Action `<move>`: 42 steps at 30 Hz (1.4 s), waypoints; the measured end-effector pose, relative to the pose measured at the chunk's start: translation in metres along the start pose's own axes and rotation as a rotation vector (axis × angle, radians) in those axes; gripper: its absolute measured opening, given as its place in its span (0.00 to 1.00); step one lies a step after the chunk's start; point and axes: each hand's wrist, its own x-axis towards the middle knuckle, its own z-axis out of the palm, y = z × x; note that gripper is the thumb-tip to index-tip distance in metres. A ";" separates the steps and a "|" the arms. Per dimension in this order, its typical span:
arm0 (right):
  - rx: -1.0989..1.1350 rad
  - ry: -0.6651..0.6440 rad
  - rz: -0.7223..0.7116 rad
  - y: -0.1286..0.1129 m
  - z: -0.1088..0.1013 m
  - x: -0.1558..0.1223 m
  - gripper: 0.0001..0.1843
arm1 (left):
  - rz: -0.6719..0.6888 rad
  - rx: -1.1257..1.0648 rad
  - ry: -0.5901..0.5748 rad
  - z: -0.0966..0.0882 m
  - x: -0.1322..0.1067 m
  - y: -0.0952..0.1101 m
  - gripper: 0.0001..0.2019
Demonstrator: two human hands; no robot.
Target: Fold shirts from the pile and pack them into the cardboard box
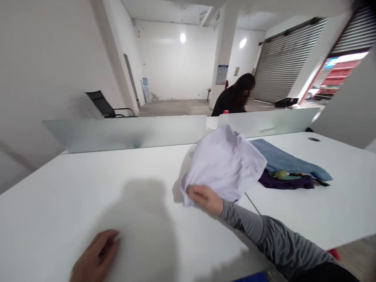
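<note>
My right hand [206, 199], in a grey sleeve, is closed on the lower left corner of a pale lavender cloth garment [223, 164]. The garment is bunched and partly raised off the white table, its far part puffed up near the divider. What kind of garment it is I cannot tell. My left hand [95, 256] is at the lower left over the table, holding nothing, its fingers loosely curled with a gap to the thumb. To the right of the lavender cloth lies a pile with folded blue denim [282, 158] over a dark purple cloth [286, 182].
Frosted glass dividers [132, 133] run along the back of the white table [58, 188]. Behind them a person in black [232, 98] leans forward. A black chair [102, 103] stands at the back left. A blue item [251, 277] shows at the bottom edge.
</note>
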 end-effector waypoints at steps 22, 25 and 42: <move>-0.911 0.061 0.046 0.028 0.016 -0.054 0.22 | 0.551 -0.010 -0.122 0.018 -0.003 0.093 0.21; -0.879 0.149 0.008 0.020 0.014 -0.048 0.21 | 0.246 -0.410 -0.041 0.012 0.011 0.094 0.16; 0.171 0.993 -0.026 -0.050 -0.004 0.062 0.08 | 0.186 -0.131 0.010 -0.135 0.041 0.113 0.04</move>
